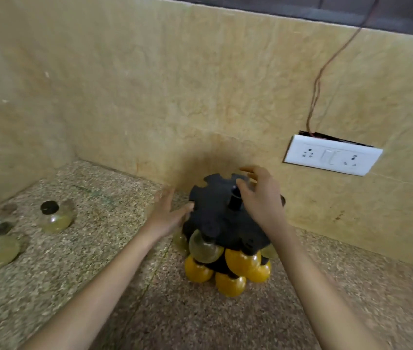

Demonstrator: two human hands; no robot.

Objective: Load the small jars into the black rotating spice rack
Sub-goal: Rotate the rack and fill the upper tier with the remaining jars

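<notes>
Black rack (215,210): on the tabletop (94,279); lower tiers hold yellow jars (241,261), the top slots you see stand empty.
Loose jars (54,216): several remain, well apart at far left.
Your left hand (168,216): flat against the rim.
Your right hand (260,198): relaxed above, holding nothing.

Both hands (168,213) (260,198) open at black rack (215,213); loose jars (54,214) left.

Looks like a home kitchen: speckled granite tabletop (74,248), beige stone-tile wall (175,84), white switch-and-socket plate (332,155) just beyond the right hand (260,198), spice jars (55,215) around.
</notes>
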